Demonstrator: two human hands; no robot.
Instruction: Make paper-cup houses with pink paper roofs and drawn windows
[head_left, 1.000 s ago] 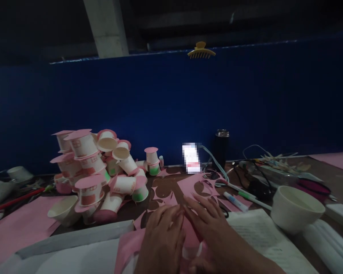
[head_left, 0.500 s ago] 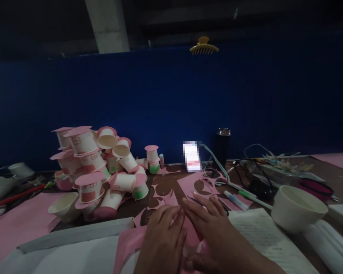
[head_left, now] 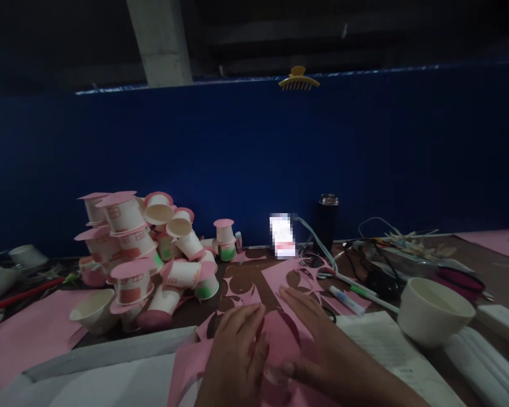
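Observation:
A round pink paper disc (head_left: 280, 337) lies on top of a pale paper cup (head_left: 275, 375), mostly hidden between my hands. My left hand (head_left: 237, 353) curls along the left side of the disc and cup, thumb against the disc's edge. To the right, my right hand (head_left: 322, 339) is open, fingers stretched forward and thumb out near the cup's front. Beneath my hands lies pink paper (head_left: 190, 362). Stacked paper cups (head_left: 131, 240) with pink round tops, drawn windows and doors are piled at the left.
Pink cut-out scraps (head_left: 241, 285) lie ahead. A glue pen (head_left: 346, 300), a printed sheet (head_left: 377, 339), and a large white paper cup (head_left: 435, 311) are at the right. Behind stand a lit phone (head_left: 282, 236) and a black flask (head_left: 326, 223). A white box (head_left: 110, 356) sits at front left.
My right hand has moved off the top of the disc and away to the right, so the pink disc and cup edge now show. My left hand stays nearly in place.

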